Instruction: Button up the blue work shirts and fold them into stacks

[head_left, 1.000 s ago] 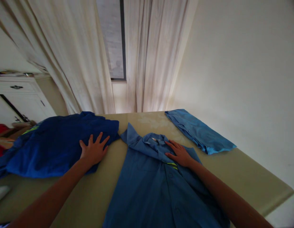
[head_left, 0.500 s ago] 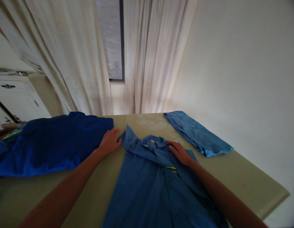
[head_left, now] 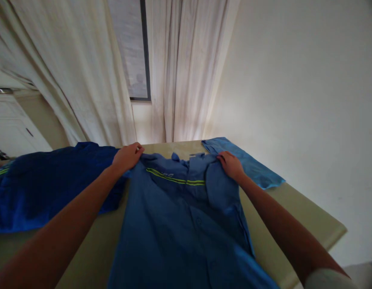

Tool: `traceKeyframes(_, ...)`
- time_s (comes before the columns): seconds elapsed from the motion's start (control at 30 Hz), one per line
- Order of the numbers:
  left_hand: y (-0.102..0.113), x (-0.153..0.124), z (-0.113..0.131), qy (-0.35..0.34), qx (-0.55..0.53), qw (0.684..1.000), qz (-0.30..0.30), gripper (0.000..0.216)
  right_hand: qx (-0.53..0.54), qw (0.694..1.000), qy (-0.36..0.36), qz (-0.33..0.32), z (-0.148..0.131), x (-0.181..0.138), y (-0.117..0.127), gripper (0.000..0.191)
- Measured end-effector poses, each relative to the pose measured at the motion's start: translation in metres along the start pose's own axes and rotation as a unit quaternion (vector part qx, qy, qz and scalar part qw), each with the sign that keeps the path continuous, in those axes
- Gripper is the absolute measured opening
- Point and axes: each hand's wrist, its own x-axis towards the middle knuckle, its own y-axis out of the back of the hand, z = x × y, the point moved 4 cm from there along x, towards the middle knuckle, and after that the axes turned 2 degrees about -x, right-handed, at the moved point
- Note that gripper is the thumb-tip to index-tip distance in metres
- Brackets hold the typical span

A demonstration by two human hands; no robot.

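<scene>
Past a dark blue garment (head_left: 38,188) heaped at the left, the left hand (head_left: 127,156) pinches the far left shoulder of the blue shirt (head_left: 180,216) lying mid-surface (head_left: 294,216), the right hand (head_left: 231,165) pinching its right shoulder beside a folded light-blue cloth (head_left: 258,172).

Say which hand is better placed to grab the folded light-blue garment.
Right, likely. The right hand grips the shirt beside the folded light-blue garment; the left hand is across the shirt, by the dark-blue pile.
</scene>
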Motion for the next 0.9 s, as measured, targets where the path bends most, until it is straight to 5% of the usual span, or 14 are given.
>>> traceKeyframes(0.1, 0.002, -0.019, 0.013, -0.021, 0.055, 0.995, 0.085, 0.041, 0.017, 0.998, -0.051, 0.04, -0.021, 0.013, -0.011, 0.045)
traceKeyframes(0.27, -0.064, -0.125, 0.056, -0.206, -0.021, 0.974, -0.088, 0.043, 0.012, 0.99, 0.06, -0.124, -0.062, -0.048, -0.061, 0.064)
traceKeyframes(0.33, -0.087, -0.166, 0.063, -0.258, -0.048, 0.957, -0.123, 0.056, 0.001, 0.983, 0.062, -0.171, -0.064, -0.069, -0.073, 0.054)
traceKeyframes(0.47, -0.109, -0.208, 0.055, -0.282, -0.033, 0.947, -0.149, 0.07, 0.068, 0.985, 0.049, -0.153, -0.039, -0.075, -0.057, 0.035)
traceKeyframes(0.6, -0.094, -0.226, 0.042, -0.293, -0.033, 0.943, -0.152, 0.069, 0.088, 0.994, -0.068, -0.023, 0.031, -0.081, -0.005, 0.05)
traceKeyframes(0.73, -0.066, -0.226, 0.049, -0.266, -0.046, 0.941, -0.206, 0.071, 0.023, 0.98, -0.194, 0.027, 0.082, -0.103, 0.033, 0.059)
traceKeyframes(0.8, -0.06, -0.205, 0.064, -0.24, -0.064, 0.943, -0.221, 0.05, 0.011, 0.98, -0.195, 0.029, 0.067, -0.102, 0.036, 0.058)
traceKeyframes(0.9, -0.07, -0.146, 0.093, -0.184, -0.137, 0.959, -0.166, 0.028, 0.035, 0.99, -0.139, -0.015, -0.007, -0.083, 0.009, 0.054)
